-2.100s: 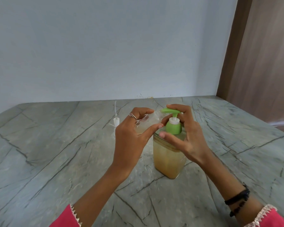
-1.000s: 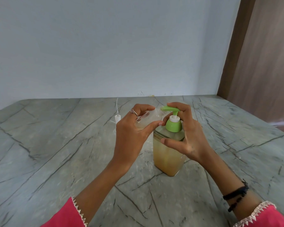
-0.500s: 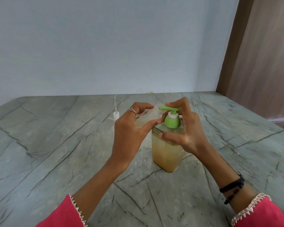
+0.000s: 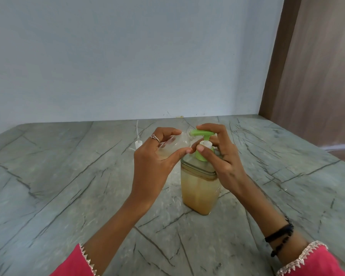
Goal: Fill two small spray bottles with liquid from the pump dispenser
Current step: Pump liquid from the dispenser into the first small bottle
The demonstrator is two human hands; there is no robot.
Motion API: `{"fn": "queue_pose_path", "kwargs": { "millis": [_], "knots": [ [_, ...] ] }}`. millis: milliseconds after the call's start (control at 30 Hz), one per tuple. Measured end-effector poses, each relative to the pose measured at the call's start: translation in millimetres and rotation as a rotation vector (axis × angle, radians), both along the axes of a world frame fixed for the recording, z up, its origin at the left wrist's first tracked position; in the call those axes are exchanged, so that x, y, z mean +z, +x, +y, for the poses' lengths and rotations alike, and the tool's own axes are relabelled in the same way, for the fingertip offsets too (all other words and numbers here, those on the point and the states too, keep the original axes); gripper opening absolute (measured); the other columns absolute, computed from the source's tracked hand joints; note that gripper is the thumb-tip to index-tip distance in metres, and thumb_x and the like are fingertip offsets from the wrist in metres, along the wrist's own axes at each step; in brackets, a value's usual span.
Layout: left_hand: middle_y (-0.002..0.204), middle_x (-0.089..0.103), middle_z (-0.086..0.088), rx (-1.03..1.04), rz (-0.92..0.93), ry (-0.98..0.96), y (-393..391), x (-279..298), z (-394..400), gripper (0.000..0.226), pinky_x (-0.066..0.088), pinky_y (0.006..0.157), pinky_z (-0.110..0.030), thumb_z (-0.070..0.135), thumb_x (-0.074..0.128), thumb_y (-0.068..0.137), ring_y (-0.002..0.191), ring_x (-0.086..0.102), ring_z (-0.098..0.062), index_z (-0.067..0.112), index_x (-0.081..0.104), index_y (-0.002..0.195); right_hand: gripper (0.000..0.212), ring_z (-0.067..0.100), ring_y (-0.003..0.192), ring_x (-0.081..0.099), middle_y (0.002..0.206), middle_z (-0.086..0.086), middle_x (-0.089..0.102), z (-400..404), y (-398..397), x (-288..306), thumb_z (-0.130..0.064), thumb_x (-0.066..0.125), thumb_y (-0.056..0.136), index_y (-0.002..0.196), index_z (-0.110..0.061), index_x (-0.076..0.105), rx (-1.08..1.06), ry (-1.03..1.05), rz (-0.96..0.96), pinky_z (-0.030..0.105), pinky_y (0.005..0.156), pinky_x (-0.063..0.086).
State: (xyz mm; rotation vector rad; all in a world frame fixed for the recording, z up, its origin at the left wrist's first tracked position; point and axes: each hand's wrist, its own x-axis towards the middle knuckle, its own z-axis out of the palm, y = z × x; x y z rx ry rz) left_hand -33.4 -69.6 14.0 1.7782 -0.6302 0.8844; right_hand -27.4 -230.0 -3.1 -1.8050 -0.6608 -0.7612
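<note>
Little has shifted: left hand (image 4: 153,166) still grips the tilted spray bottle (image 4: 172,145), mouth at the green pump dispenser (image 4: 200,176) nozzle to catch liquid, while right hand (image 4: 223,158) fingers curl over the pump head, dispenser upright on the worktop (image 4: 68,186).

No readable text, labels, brands or numbers anywhere: pump dispenser (image 4: 199,188) and spray bottle (image 4: 172,145) both unmarked.

Clear plastic pump dispenser (image 4: 199,188); matt veined stone counter (image 4: 68,186).
</note>
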Motion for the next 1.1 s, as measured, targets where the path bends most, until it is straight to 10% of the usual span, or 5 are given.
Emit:
{"fn": "queue_pose_path", "kwargs": {
  "millis": [267,400,867,1100],
  "knots": [
    [0.095,0.062,0.022,-0.001,0.008,0.010,-1,-1,1,0.035,0.043,0.082,-0.003,0.030,0.074,0.068,0.098,0.059,0.009,0.019,0.062,0.098,0.030,0.023,0.067,0.068,0.070,0.008,0.070,7,-1,10,-0.005,0.059,0.075,0.084,-0.033,0.064,0.121,0.304,0.097,0.036,0.063,0.052],
    [0.095,0.061,0.022,0.005,0.003,0.031,-1,-4,2,0.034,0.045,0.082,-0.005,0.029,0.074,0.067,0.097,0.058,0.008,0.022,0.061,0.098,0.016,0.030,0.064,0.068,0.070,0.007,0.070,7,2,15,-0.002,0.059,0.072,0.072,-0.018,0.057,0.130,0.329,0.128,0.048,0.062,0.053],
    [0.093,0.060,0.025,-0.003,0.027,-0.017,-5,-4,0,0.034,0.043,0.076,-0.003,0.036,0.071,0.068,0.091,0.058,0.012,0.026,0.059,0.097,0.028,0.026,0.080,0.067,0.085,0.005,0.070,2,-1,-3,-0.026,0.052,0.088,0.116,-0.028,0.055,0.177,0.201,0.026,0.047,0.072,0.052],
    [0.092,0.060,0.024,-0.014,0.021,-0.027,-7,-4,-2,0.032,0.044,0.075,-0.003,0.034,0.071,0.068,0.088,0.059,0.013,0.023,0.060,0.097,0.017,0.027,0.070,0.067,0.074,0.015,0.068,10,-2,4,-0.031,0.053,0.087,0.100,-0.024,0.063,0.167,0.352,0.036,0.039,0.069,0.052]
  ]
}}
